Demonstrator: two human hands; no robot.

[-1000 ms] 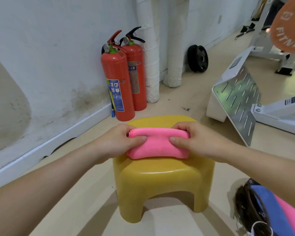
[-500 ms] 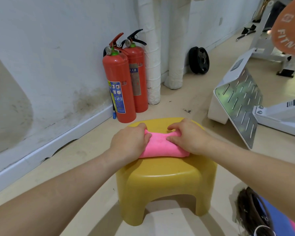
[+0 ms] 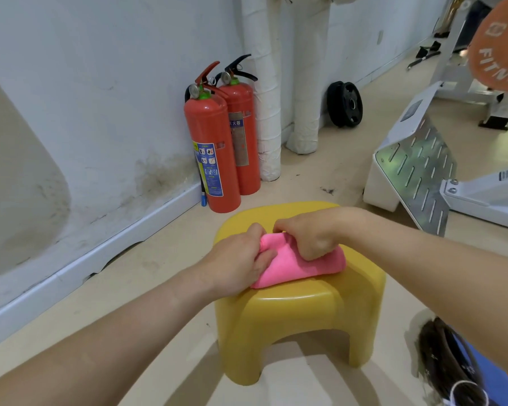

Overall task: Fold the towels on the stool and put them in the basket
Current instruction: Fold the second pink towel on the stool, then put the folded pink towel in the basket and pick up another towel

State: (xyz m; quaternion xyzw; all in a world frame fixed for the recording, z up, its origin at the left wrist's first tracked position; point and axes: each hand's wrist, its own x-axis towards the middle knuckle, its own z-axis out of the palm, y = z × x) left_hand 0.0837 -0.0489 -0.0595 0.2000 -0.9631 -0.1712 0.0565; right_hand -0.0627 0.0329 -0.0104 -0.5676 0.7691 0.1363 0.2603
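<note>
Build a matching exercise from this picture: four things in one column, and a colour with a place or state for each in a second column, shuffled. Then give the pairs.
Column A
1. towel
2. stool
3. fire extinguishers
4. weight plate

Column B
a. black, leaning on edge against the wall
b. pink, gripped by the left hand and the right hand
c. yellow, with the towel lying on its top
d. red, standing upright side by side on the floor

Pairs: 1-b, 2-c, 3-d, 4-a
</note>
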